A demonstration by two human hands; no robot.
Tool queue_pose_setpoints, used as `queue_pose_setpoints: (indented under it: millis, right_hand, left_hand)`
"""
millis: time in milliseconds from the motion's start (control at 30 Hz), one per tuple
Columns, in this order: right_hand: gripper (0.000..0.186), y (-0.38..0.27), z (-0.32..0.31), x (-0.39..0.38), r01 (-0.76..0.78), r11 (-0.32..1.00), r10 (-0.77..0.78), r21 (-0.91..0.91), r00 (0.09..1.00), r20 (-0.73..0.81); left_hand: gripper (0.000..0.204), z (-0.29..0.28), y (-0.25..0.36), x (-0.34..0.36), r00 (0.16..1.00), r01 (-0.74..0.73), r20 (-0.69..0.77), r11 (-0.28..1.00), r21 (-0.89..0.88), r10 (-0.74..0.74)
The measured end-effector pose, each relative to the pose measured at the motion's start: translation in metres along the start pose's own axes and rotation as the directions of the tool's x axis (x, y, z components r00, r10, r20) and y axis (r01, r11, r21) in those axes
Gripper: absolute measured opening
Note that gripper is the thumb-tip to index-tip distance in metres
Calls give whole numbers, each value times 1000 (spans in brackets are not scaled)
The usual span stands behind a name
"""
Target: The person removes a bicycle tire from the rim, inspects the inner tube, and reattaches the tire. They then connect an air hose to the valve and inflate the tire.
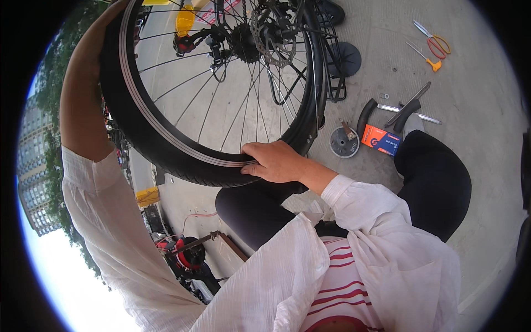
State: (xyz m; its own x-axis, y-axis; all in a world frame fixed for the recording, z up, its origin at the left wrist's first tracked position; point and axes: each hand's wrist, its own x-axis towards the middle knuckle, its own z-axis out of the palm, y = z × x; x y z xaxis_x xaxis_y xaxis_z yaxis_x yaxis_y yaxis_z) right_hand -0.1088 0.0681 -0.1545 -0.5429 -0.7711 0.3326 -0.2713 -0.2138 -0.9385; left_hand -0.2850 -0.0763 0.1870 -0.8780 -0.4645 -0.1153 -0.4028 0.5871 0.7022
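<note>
A bicycle wheel with a black tire and pale sidewall stripes fills the upper middle. Its hub carries a cassette and disc rotor, beside a derailleur. My right hand grips the tire at its lower side, thumb and fingers on the striped sidewall. My left hand reaches up along the tire's upper left to the picture's edge; its fingers are hidden. A black frame rack stands right of the wheel.
Scissors, a yellow-handled tool, metal bars, an orange-and-blue box and a round disc lie on the concrete floor. My bent legs flank the wheel. A red-and-black machine is lower left.
</note>
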Motion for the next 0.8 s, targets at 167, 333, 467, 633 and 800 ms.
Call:
queue_pose_setpoints:
  millis: [167, 333, 467, 633, 800]
  right_hand:
    - [39, -19, 7, 4, 14, 999, -14, 52, 1000, 9]
    - [43, -26, 5, 9, 13, 1000, -13, 0, 999, 34]
    - [45, -20, -5, 12, -3, 1000, 3, -27, 1000, 7]
    - [38, -35, 15, 11, 78, 989, -68, 129, 994, -86]
    - [31, -15, -29, 10, -98, 861, 154, 499, 985, -72]
  left_hand:
    - [27, -23, 2, -6, 921, -316, -246, 949, -16, 302]
    - [48, -2, -10, -61, 813, -452, -246, 839, 302, 527]
    - [61, 41, -81, -130, 727, -414, -357, 790, 453, 586]
    - [63, 109, -185, -234, 730, -266, -614, 952, 149, 300]
    - [52, 126, -206, -230, 666, -250, -675, 948, 199, 318]
